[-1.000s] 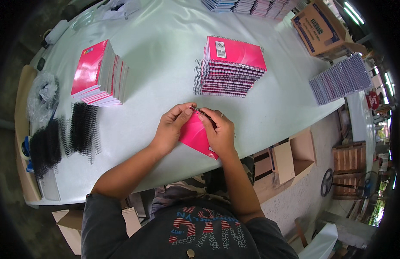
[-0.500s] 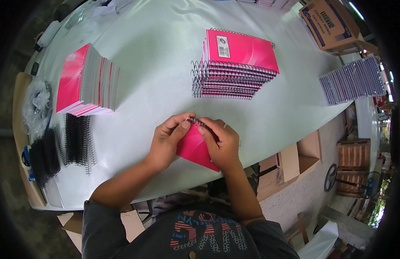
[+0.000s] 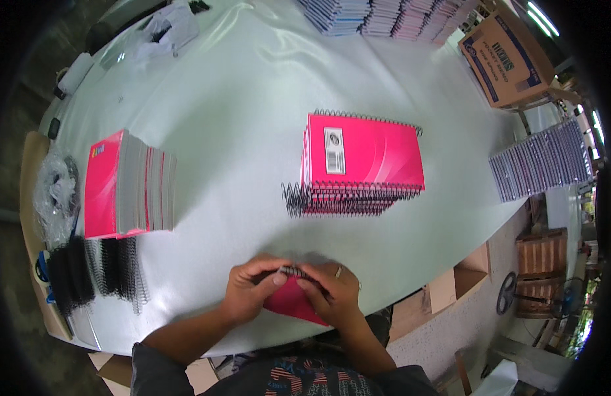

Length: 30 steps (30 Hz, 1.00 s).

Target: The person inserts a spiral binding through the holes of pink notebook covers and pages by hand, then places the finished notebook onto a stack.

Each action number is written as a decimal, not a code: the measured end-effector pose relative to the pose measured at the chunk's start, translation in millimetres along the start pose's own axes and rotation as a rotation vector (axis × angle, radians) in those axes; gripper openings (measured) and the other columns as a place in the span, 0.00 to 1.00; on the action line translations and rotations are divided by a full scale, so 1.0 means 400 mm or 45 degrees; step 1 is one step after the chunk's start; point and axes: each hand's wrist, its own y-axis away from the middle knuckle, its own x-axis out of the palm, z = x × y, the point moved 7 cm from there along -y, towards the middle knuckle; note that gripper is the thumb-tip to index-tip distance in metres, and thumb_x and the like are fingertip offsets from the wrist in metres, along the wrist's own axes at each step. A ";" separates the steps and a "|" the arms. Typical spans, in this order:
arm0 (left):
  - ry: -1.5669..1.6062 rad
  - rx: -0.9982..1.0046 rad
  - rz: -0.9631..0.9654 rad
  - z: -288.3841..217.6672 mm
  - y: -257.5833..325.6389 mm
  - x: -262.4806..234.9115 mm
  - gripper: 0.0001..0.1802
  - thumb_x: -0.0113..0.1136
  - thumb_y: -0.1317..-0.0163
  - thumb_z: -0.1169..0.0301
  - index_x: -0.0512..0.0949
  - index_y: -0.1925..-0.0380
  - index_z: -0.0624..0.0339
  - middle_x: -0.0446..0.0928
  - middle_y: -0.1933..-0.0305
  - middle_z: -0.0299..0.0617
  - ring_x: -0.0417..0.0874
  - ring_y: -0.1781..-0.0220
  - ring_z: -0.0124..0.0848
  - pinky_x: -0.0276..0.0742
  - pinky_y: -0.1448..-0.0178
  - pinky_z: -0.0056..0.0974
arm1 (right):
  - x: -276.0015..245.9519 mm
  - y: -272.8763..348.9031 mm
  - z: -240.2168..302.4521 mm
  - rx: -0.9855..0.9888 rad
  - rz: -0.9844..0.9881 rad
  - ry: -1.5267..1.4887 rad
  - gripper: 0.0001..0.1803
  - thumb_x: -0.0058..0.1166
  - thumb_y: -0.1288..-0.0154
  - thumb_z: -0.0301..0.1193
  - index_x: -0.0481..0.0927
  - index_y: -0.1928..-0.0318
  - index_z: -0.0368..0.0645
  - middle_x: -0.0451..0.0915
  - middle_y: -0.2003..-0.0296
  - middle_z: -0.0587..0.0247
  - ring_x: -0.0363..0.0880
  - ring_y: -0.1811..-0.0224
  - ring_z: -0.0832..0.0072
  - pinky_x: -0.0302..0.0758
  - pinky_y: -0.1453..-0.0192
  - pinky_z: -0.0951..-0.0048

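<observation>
A pink-covered notebook (image 3: 292, 302) is held at the near edge of the table, with a black spiral wire (image 3: 293, 270) along its upper edge. My left hand (image 3: 251, 287) pinches the left end of that edge between thumb and fingers. Closed on the same edge a little to the right is my right hand (image 3: 335, 294), wearing a ring. The fingers partly hide the wire. Beyond them stands a stack of pink spiral notebooks (image 3: 368, 148). On the left sits a pile of pink-covered notebooks (image 3: 102, 188) without visible wires, with bundles of black wire spirals (image 3: 71, 277) nearer me.
A pale sheet covers the table (image 3: 219, 165). Stacks of notebooks (image 3: 384, 20) line its far edge. At right are a cardboard box (image 3: 503, 59) and a stack of bluish-grey notebooks (image 3: 542, 162). Clear plastic wrap (image 3: 54, 195) lies at the left edge; a fan (image 3: 569, 297) stands beyond the table.
The view has tilted up, so table and hands sit lower in the picture and more of the far stacks shows. Both hands keep their grip on the notebook's wire edge.
</observation>
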 end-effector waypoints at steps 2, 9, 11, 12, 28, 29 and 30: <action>-0.004 0.005 0.035 -0.002 0.000 0.002 0.11 0.57 0.38 0.77 0.79 0.55 0.63 0.78 0.58 0.38 0.76 0.54 0.25 0.71 0.47 0.30 | -0.002 -0.002 0.002 -0.001 0.026 0.025 0.13 0.63 0.48 0.29 0.81 0.60 0.41 0.81 0.72 0.61 0.80 0.72 0.66 0.74 0.68 0.67; 0.024 -0.048 0.062 -0.006 0.002 0.005 0.11 0.57 0.37 0.76 0.79 0.55 0.63 0.77 0.57 0.38 0.75 0.53 0.25 0.70 0.46 0.31 | -0.003 -0.001 0.001 -0.024 0.005 -0.030 0.13 0.64 0.48 0.29 0.81 0.60 0.42 0.81 0.73 0.64 0.79 0.75 0.69 0.73 0.71 0.70; 0.013 -0.029 0.052 -0.006 0.000 0.000 0.11 0.56 0.37 0.76 0.78 0.55 0.63 0.77 0.57 0.39 0.75 0.53 0.25 0.70 0.46 0.31 | 0.001 -0.005 -0.002 -0.028 0.005 -0.027 0.13 0.64 0.48 0.29 0.81 0.60 0.42 0.81 0.73 0.64 0.79 0.75 0.70 0.73 0.71 0.70; 0.007 -0.010 0.044 -0.006 0.000 -0.002 0.11 0.56 0.37 0.76 0.78 0.55 0.63 0.76 0.56 0.39 0.75 0.53 0.25 0.70 0.46 0.31 | 0.002 -0.006 -0.003 -0.030 0.007 -0.020 0.14 0.65 0.49 0.29 0.82 0.60 0.42 0.80 0.74 0.64 0.79 0.75 0.70 0.73 0.71 0.71; -0.012 0.007 -0.011 -0.006 -0.010 -0.008 0.10 0.57 0.37 0.70 0.77 0.58 0.64 0.77 0.59 0.38 0.75 0.58 0.23 0.70 0.50 0.30 | 0.005 -0.007 -0.010 -0.057 -0.081 0.065 0.11 0.61 0.44 0.30 0.83 0.59 0.44 0.81 0.72 0.62 0.78 0.74 0.66 0.74 0.67 0.70; 0.005 -0.005 -0.049 -0.003 -0.009 -0.012 0.10 0.57 0.37 0.70 0.76 0.59 0.64 0.77 0.60 0.38 0.75 0.58 0.23 0.70 0.50 0.30 | 0.003 -0.010 -0.002 -0.065 -0.079 0.058 0.11 0.60 0.43 0.30 0.82 0.59 0.44 0.81 0.72 0.61 0.78 0.74 0.66 0.74 0.67 0.70; 0.024 -0.015 -0.093 0.000 -0.006 -0.016 0.10 0.57 0.37 0.69 0.76 0.59 0.64 0.77 0.60 0.37 0.75 0.59 0.22 0.70 0.51 0.30 | 0.001 -0.010 0.006 -0.075 -0.071 0.049 0.11 0.59 0.42 0.30 0.82 0.59 0.44 0.81 0.72 0.61 0.78 0.74 0.65 0.74 0.67 0.69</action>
